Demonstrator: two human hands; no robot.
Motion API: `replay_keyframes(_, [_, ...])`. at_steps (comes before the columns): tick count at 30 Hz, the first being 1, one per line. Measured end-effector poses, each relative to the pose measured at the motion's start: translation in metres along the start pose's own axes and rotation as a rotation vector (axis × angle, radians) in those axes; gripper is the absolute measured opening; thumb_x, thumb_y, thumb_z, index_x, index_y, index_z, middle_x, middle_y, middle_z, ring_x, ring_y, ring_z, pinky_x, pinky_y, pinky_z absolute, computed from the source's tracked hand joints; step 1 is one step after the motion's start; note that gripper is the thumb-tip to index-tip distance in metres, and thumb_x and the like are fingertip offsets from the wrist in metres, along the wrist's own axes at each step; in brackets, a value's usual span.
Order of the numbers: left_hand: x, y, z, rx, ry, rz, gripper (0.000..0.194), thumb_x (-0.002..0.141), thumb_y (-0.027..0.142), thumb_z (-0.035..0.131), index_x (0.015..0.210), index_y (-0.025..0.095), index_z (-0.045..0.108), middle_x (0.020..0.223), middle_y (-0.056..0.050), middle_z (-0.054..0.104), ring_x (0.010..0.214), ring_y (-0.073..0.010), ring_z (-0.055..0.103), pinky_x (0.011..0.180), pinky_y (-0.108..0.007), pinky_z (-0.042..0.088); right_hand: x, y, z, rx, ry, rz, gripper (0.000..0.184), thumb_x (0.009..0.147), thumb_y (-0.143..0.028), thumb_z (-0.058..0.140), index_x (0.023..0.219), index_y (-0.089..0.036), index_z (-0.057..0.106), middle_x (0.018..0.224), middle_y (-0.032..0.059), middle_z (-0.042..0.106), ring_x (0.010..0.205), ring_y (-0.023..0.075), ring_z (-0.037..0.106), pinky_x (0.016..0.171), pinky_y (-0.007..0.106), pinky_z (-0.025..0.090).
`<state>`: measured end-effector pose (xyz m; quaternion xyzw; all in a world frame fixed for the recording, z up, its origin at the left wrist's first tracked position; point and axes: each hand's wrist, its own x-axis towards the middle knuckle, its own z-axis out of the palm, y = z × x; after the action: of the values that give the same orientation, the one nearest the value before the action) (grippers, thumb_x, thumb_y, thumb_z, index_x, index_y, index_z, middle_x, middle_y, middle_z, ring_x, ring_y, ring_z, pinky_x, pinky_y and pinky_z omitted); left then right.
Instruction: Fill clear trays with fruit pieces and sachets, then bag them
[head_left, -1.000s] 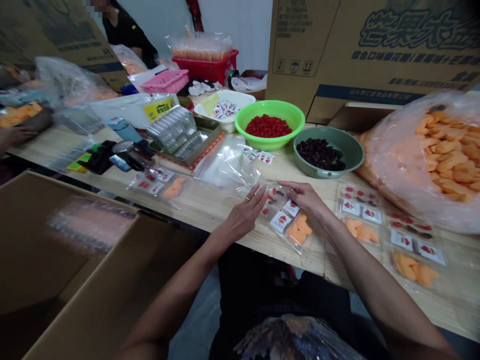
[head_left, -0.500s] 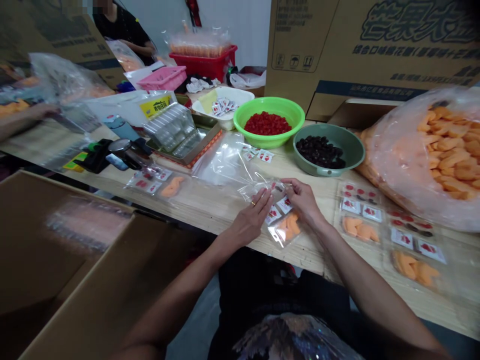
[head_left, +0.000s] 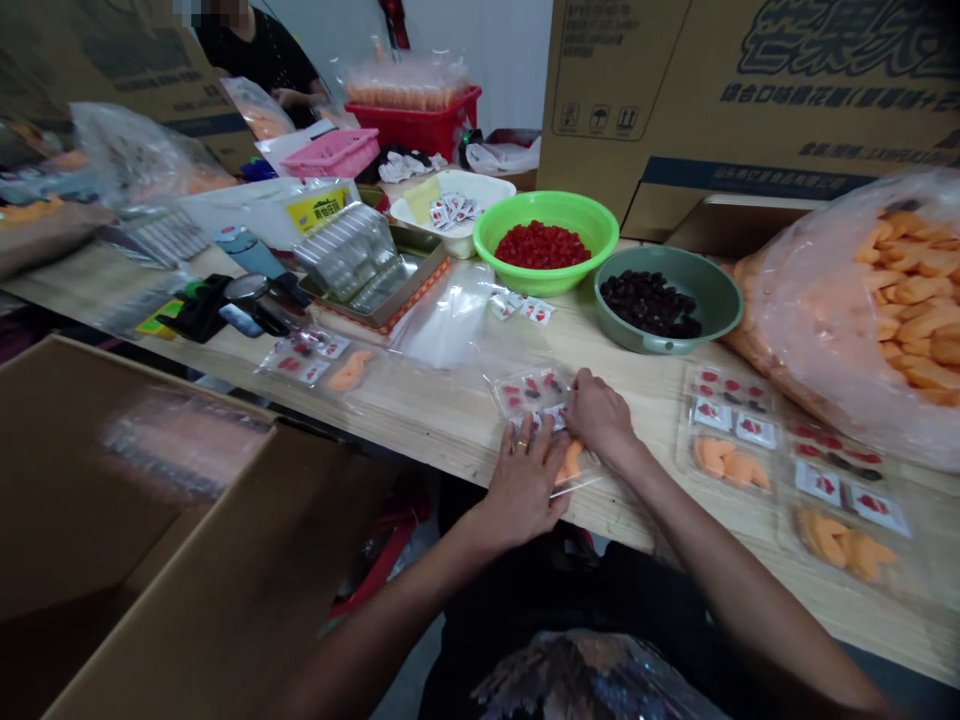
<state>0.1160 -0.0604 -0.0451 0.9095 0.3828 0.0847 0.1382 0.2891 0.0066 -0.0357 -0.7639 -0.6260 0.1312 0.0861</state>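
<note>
A clear plastic tray [head_left: 534, 388] lies at the table's front edge. Red and dark pieces fill its far section, printed sachets its middle, and orange pieces its near one. Clear film surrounds it. Across the near half my left hand [head_left: 529, 472] rests flat with fingers spread, partly covering the sachets and orange pieces. My right hand [head_left: 602, 415] is closed, its curled fingers at the tray's right edge; the fingertips are partly hidden. To the right lie two similar filled trays [head_left: 731, 425], and another filled tray [head_left: 315, 362] is on the left.
A green bowl of red pieces [head_left: 611, 235], a grey-green bowl of dark pieces [head_left: 724, 290] and a bag of orange pieces [head_left: 810, 290] line the back. Clear bags [head_left: 442, 325] and stacked empty trays [head_left: 349, 245] stand left. An open carton [head_left: 187, 590] is below; a co-worker's hand [head_left: 56, 235] is far left.
My left hand has slid from the tray's far left part to its near half, fingers spreading. My right hand has curled and moved slightly down along the right edge. The tray has turned straighter.
</note>
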Motion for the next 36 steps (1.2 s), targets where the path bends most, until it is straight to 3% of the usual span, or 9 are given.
replay_keyframes(2, [-0.002,-0.008,0.001,-0.009,0.004,0.046,0.069,0.09,0.033,0.059,0.152,0.016,0.034,0.162,-0.02,0.025,0.15,-0.042,0.02,0.119,-0.064,0.018,-0.004,-0.003,-0.006,-0.15,-0.008,-0.191,0.042,0.088,-0.024,0.056,0.129,-0.016,0.055,0.128,0.0216,0.058,0.112,0.0375,0.055,0.089,0.047,0.042])
replay_keyframes(6, [-0.003,-0.022,-0.008,-0.057,-0.002,0.1,0.051,0.093,0.026,0.057,0.142,0.016,0.047,0.154,-0.018,0.04,0.148,-0.0342,0.03,0.121,-0.056,0.025,-0.004,-0.013,-0.014,-0.224,-0.191,-0.542,0.065,0.087,-0.028,0.062,0.148,-0.028,0.041,0.155,0.0163,0.034,0.129,0.0406,0.04,0.094,0.05,0.04])
replay_keyframes(11, [-0.007,-0.026,-0.015,-0.122,0.05,0.158,0.039,0.09,0.022,0.06,0.129,0.018,0.056,0.146,-0.014,0.049,0.143,-0.0292,0.038,0.122,-0.053,0.027,0.014,-0.036,-0.015,-0.329,-0.141,-0.515,0.032,0.098,-0.023,0.045,0.129,-0.017,0.054,0.131,0.0207,0.053,0.112,0.0345,0.051,0.084,0.045,0.044])
replay_keyframes(15, [-0.012,-0.029,-0.016,-0.139,0.101,0.212,0.035,0.091,0.019,0.056,0.126,0.017,0.058,0.142,-0.015,0.05,0.14,-0.029,0.04,0.122,-0.052,0.028,0.029,-0.046,-0.01,-0.381,-0.035,-0.534,0.028,0.101,-0.016,0.035,0.12,-0.014,0.056,0.116,0.0182,0.059,0.106,0.0302,0.052,0.083,0.039,0.042])
replay_keyframes(20, [-0.011,-0.037,-0.01,-0.154,0.194,0.251,0.019,0.098,0.02,0.049,0.11,0.015,0.063,0.117,-0.013,0.06,0.12,-0.0245,0.056,0.107,-0.045,0.048,0.024,-0.044,-0.002,-0.371,0.023,-0.686,0.024,0.101,-0.014,0.037,0.11,-0.013,0.06,0.11,0.017,0.06,0.103,0.0299,0.051,0.087,0.04,0.039])
replay_keyframes(24, [-0.006,-0.043,0.001,-0.176,0.349,0.129,0.012,0.098,0.017,0.047,0.094,0.015,0.058,0.105,-0.012,0.059,0.101,-0.022,0.061,0.087,-0.038,0.058,0.003,-0.039,0.004,-0.302,-0.047,-0.776,0.019,0.1,-0.014,0.043,0.107,-0.013,0.061,0.105,0.014,0.061,0.099,0.0272,0.053,0.086,0.036,0.041])
replay_keyframes(30, [0.003,-0.055,0.01,-0.107,0.637,-0.049,0.018,0.093,0.011,0.045,0.11,0.016,0.051,0.111,-0.013,0.056,0.11,-0.0247,0.056,0.091,-0.043,0.057,-0.034,-0.034,0.011,-0.177,-0.085,-0.798,0.023,0.089,-0.002,0.05,0.107,-0.014,0.059,0.099,0.0107,0.061,0.094,0.025,0.054,0.08,0.034,0.044])
replay_keyframes(33, [0.005,-0.058,0.007,-0.031,0.599,-0.083,0.024,0.092,0.008,0.044,0.114,0.015,0.052,0.108,-0.012,0.058,0.103,-0.023,0.059,0.086,-0.038,0.057,-0.051,-0.032,0.01,-0.109,-0.075,-0.81,0.035,0.08,0.004,0.05,0.108,-0.014,0.058,0.099,0.0099,0.061,0.093,0.0245,0.053,0.081,0.034,0.046])
replay_keyframes(36, [0.004,-0.059,0.003,0.042,0.453,-0.067,0.012,0.094,0.012,0.048,0.097,0.018,0.059,0.086,-0.006,0.06,0.081,-0.02,0.06,0.076,-0.034,0.054,-0.062,-0.03,0.007,-0.018,-0.04,-0.817,0.039,0.069,0.006,0.049,0.102,-0.014,0.058,0.098,0.0098,0.06,0.093,0.0246,0.052,0.084,0.034,0.046])
